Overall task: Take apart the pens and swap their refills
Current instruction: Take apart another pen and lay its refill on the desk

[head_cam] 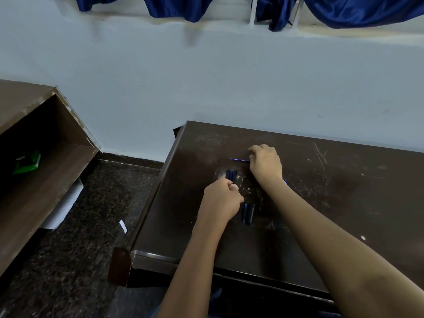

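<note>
Your right hand [266, 164] pinches a thin blue refill [239, 159]; left hand [221, 200] grips two dark barrels [231, 174]; both well off the brown desk's [344, 203] edges.

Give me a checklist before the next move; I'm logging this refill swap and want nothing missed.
1. Grip on refill: ok; the right hand pinches the blue refill.
2. Refill out of its barrel: ok; its free end shows bare against the table.
3. Barrel held ready: cannot tell; the left hand curls at the two dark pieces, grip hidden.
4. Other parts within reach: ok; the second pair of dark pieces lies beside the left wrist.
5. Second refill found: cannot tell; none plainly shows.
</note>
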`<action>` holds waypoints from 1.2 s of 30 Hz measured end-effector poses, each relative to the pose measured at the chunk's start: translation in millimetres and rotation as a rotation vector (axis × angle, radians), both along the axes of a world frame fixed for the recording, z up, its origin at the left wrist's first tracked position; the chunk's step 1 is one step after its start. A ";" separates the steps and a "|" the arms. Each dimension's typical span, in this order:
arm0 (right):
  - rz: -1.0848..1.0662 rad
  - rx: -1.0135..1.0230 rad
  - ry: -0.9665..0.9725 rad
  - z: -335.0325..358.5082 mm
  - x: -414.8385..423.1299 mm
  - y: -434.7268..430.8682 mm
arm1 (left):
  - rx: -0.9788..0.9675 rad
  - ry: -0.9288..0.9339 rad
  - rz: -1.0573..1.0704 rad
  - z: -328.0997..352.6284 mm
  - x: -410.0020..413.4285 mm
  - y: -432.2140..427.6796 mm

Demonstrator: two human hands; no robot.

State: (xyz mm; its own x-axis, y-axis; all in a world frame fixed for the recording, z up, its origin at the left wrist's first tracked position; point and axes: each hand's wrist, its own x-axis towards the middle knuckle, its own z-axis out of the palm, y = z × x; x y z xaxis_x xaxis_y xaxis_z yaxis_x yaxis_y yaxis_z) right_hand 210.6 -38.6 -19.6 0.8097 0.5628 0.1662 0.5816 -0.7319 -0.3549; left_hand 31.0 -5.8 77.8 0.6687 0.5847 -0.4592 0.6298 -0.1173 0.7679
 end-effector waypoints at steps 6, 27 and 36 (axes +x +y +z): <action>-0.355 0.114 0.332 13.0 -5.6 -60.7 | -0.019 -0.047 0.020 1.8 -0.3 -4.8; -0.350 0.206 0.644 24.6 -12.8 -97.0 | 0.060 0.016 0.032 -0.1 -0.4 -2.3; 0.000 0.955 0.866 82.7 -49.5 -54.6 | 0.008 -0.076 0.039 -2.4 0.8 -0.5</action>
